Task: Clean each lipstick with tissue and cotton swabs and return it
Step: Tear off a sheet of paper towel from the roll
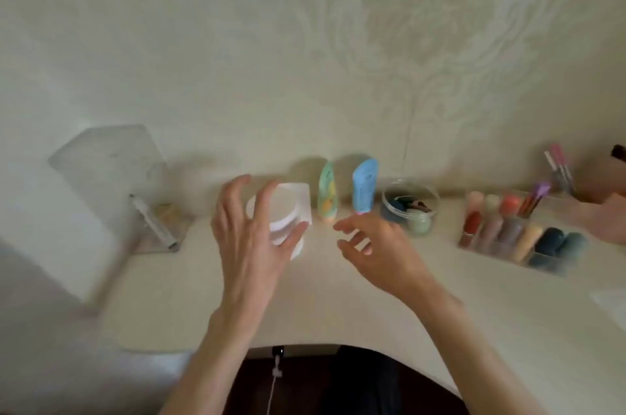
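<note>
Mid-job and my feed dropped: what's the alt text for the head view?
The left hand cups a white round container over the cream table, blur hiding whether it grips; the right hand hovers open beside it. Lipsticks sit in a clear organizer at right.

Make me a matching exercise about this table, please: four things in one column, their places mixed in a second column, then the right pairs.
1. white container
2. blue tube
3. lipstick organizer
4. clear box

a. far left of the table
b. between the thumb and fingers of the left hand
c. far right of the table
d. upright, just beyond the right hand

Pairs: 1-b, 2-d, 3-c, 4-a
</note>
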`<state>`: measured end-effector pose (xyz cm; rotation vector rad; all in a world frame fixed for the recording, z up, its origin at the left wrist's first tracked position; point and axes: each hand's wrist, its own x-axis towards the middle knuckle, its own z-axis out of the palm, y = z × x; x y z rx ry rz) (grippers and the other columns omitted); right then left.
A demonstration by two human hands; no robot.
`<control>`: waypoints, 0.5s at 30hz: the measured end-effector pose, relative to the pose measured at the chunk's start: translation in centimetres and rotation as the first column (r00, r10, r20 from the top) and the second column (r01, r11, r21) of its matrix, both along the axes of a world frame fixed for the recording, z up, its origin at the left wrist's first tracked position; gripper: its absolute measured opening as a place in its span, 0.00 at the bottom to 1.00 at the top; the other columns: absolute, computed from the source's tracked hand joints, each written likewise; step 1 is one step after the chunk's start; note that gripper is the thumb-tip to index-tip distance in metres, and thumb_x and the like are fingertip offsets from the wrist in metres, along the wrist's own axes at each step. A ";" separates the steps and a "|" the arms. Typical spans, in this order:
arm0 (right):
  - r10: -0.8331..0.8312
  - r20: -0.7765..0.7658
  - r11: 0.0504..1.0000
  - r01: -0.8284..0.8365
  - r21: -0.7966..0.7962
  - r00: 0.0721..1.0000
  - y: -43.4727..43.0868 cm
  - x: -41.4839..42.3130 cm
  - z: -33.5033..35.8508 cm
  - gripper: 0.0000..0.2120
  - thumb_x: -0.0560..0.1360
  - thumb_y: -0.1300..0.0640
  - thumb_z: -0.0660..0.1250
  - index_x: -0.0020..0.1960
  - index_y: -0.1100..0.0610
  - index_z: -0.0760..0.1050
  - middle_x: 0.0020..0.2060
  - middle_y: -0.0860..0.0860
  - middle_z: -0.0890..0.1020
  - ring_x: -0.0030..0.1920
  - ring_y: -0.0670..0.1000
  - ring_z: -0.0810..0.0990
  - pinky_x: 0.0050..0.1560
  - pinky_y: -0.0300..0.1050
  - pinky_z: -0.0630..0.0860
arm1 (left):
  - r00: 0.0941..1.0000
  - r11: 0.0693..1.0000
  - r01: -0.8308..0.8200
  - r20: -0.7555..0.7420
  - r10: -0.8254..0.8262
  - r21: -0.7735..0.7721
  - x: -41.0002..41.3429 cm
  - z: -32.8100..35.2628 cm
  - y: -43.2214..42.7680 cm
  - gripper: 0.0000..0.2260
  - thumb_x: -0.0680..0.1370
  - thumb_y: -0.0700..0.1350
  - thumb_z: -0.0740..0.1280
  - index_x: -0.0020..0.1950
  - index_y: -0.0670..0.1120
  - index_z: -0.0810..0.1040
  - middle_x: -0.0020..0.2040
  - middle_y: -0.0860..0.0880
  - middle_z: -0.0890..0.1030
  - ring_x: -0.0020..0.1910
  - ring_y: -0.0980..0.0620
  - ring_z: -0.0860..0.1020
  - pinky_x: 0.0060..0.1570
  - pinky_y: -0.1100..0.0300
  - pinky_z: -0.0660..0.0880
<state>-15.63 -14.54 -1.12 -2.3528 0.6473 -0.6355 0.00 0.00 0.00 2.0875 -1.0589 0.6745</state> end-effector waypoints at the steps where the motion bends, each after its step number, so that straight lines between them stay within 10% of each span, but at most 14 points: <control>1: 0.009 -0.006 1.000 -0.009 0.006 1.000 0.1 0.2 -0.2 0.10 0.78 0.54 0.73 0.59 0.46 0.83 0.49 0.41 0.82 0.45 0.43 0.83 0.50 0.48 0.82 | 0.993 1.000 -0.021 -0.121 0.019 -0.015 0.5 -0.5 -0.2 0.41 0.66 0.57 0.81 0.76 0.51 0.70 0.75 0.45 0.66 0.75 0.42 0.65 0.66 0.42 0.70; 6: 0.000 -0.092 1.000 0.003 0.029 0.996 0.4 0.1 -0.3 0.11 0.79 0.53 0.72 0.61 0.45 0.81 0.51 0.40 0.81 0.47 0.41 0.83 0.52 0.45 0.82 | 0.760 0.966 -0.031 -0.633 -0.144 -0.257 0.4 -1.8 -0.5 0.50 0.64 0.51 0.85 0.76 0.56 0.57 0.66 0.56 0.74 0.66 0.49 0.77 0.64 0.49 0.75; 11: -0.050 -0.029 0.987 0.054 0.150 0.998 0.1 -1.0 -0.6 0.13 0.79 0.53 0.73 0.63 0.47 0.81 0.51 0.40 0.81 0.48 0.38 0.81 0.46 0.31 0.77 | 0.594 0.896 0.008 -0.718 -0.362 -0.445 0.5 -1.0 0.3 0.38 0.65 0.40 0.85 0.68 0.53 0.68 0.62 0.60 0.79 0.56 0.66 0.80 0.56 0.61 0.80; 15: -0.084 0.084 0.927 0.048 0.371 0.993 0.4 -1.2 -0.4 0.16 0.78 0.48 0.74 0.65 0.46 0.78 0.54 0.42 0.83 0.51 0.39 0.83 0.49 0.31 0.77 | 0.400 0.796 0.168 -0.698 -0.594 -0.582 -0.3 1.1 1.3 0.36 0.60 0.49 0.82 0.66 0.49 0.74 0.57 0.53 0.85 0.54 0.56 0.84 0.46 0.62 0.80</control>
